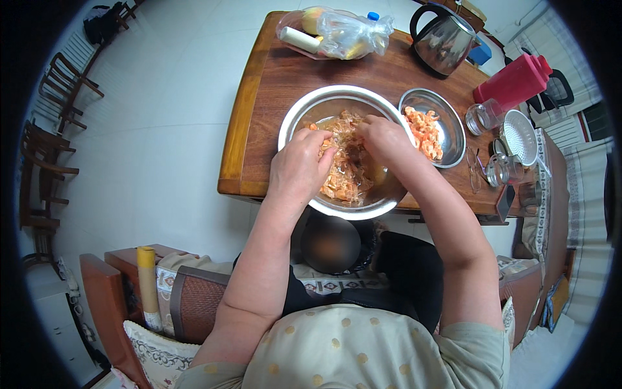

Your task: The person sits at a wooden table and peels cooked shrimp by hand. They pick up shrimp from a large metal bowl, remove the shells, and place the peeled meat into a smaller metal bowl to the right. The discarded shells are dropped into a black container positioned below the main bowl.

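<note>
A large stainless steel basin (342, 212) stands at the near edge of the wooden table. Orange shrimp shells (346, 187) and some liquid lie inside it. My left hand (303, 158) is over the basin's left part, its thumb and fingers curved around a small orange piece that is mostly hidden. My right hand (384, 136) reaches into the basin's right side with its fingertips down at the shells; whether it holds anything is hidden. Just right of the basin sits a smaller steel bowl (453, 141) with peeled shrimp (423, 131) in it.
The wooden table (311, 78) also bears a bagged tray of fruit (335, 36), a steel kettle (442, 41), a pink jug (515, 80), glass jars (481, 119), eyeglasses (473, 170), a white colander (519, 136) and a phone (505, 202). A sofa lies behind me.
</note>
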A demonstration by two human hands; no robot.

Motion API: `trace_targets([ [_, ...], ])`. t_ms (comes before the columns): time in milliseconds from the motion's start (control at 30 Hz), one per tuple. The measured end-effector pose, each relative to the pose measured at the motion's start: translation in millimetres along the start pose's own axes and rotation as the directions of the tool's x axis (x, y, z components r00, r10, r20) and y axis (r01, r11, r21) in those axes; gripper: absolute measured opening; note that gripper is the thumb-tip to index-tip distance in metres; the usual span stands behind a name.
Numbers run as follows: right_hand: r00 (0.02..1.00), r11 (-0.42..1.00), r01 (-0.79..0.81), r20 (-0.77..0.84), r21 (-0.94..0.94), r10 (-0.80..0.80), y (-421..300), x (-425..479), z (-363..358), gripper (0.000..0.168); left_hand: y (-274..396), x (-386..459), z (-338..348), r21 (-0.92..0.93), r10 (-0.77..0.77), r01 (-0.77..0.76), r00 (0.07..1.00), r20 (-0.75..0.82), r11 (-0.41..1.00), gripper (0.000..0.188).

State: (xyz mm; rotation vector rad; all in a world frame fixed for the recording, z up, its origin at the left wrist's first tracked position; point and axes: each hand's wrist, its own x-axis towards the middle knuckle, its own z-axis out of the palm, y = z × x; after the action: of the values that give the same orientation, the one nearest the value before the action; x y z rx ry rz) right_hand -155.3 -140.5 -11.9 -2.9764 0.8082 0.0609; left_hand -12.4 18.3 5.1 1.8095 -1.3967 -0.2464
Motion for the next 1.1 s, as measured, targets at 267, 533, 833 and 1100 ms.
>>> trace_targets([
  [267, 0.99, 0.922, 0.103, 0.051, 0.373, -0.131, -8, -54, -36, 0.014, -5, -3, -6, -0.025, -0.006, 0.006, 1.0, -0.007, 1.0, 0.023],
  [533, 0.994, 0.993, -0.001, 0.105, 0.121, -0.012, -20, -4, -18, 0.028, -7, -5, -9, -0.033, -0.016, 0.017, 1.0, 0.001, 0.999, 0.024],
  [833, 0.959, 0.948, -0.079, 0.282, 0.309, -0.012, -25, 11, -1, 0.035, -10, -5, -11, -0.029, -0.022, 0.022, 1.0, -0.005, 0.999, 0.024],
  [1100, 0.871, 0.518, -0.459, 0.48, 0.722, 0.103, -15, -16, -35, 0.016, -8, -6, -8, -0.092, -0.01, 0.013, 0.999, 0.036, 0.996, 0.022],
])
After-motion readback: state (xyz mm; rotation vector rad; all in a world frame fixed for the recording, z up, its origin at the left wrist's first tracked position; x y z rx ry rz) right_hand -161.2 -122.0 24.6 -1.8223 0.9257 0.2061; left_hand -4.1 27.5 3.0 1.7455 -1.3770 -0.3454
